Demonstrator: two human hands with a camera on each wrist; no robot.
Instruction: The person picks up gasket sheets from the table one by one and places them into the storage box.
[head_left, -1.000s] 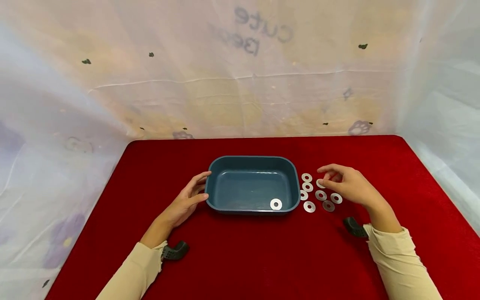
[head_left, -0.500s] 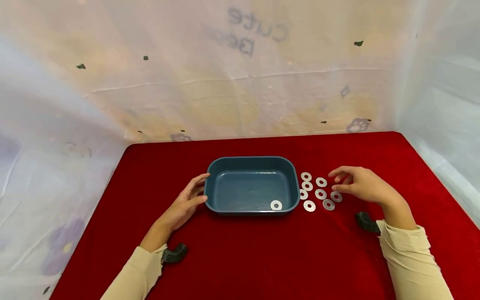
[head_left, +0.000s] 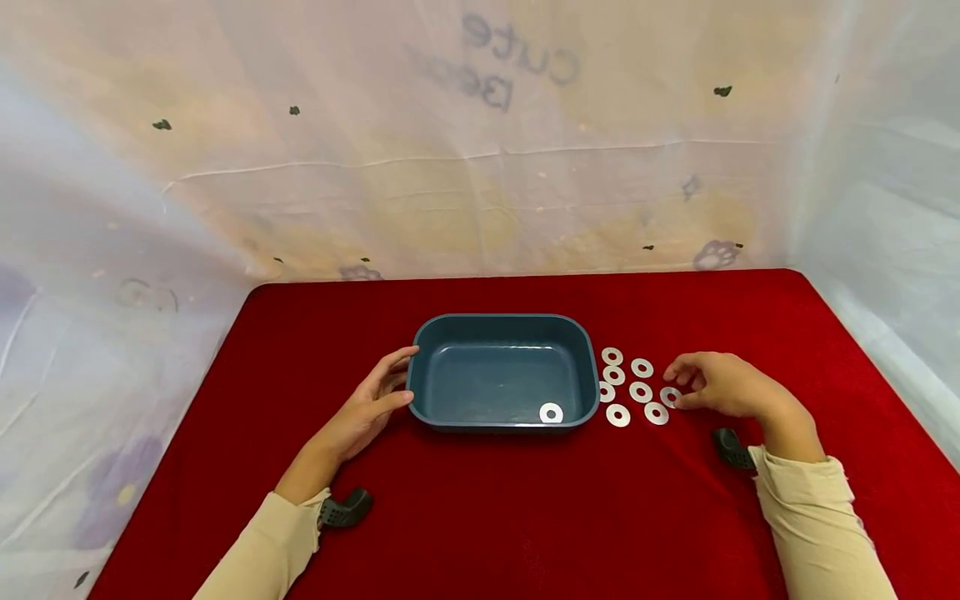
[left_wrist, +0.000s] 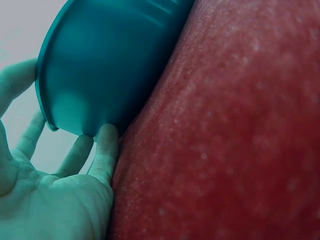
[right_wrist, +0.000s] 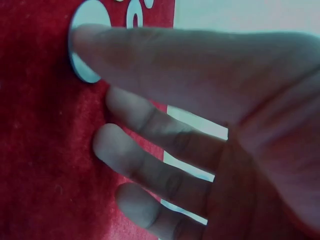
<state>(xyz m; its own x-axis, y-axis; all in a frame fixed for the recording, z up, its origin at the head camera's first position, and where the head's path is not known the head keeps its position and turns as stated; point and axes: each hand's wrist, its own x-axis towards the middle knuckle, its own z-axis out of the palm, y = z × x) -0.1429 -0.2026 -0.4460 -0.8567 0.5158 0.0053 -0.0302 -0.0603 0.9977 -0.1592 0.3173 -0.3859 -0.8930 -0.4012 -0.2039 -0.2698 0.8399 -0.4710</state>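
Note:
A dark blue-green rectangular basin (head_left: 498, 383) stands on the red cloth, with one flat metal washer (head_left: 551, 413) lying inside near its front right corner. My left hand (head_left: 367, 412) touches the basin's left end; the left wrist view has its fingertips (left_wrist: 107, 134) against the outer wall, spread and fairly straight. Right of the basin lie several loose washers (head_left: 641, 392). Over the rightmost washer (head_left: 670, 397) is my right hand (head_left: 723, 385), palm down. In the right wrist view its thumb overlaps that washer (right_wrist: 90, 65), while the other fingers, loosely bent, stand apart from it.
Red cloth (head_left: 510, 517) covers the table. Pale printed sheets hang behind it (head_left: 480, 208) and at both sides. A dark camera mount (head_left: 347, 508) sticks out at the left wrist, another mount (head_left: 731, 450) at the right.
My right hand has moved right from the upper washers to the rightmost one, then lowered towards it. The left hand has stayed at the basin's end.

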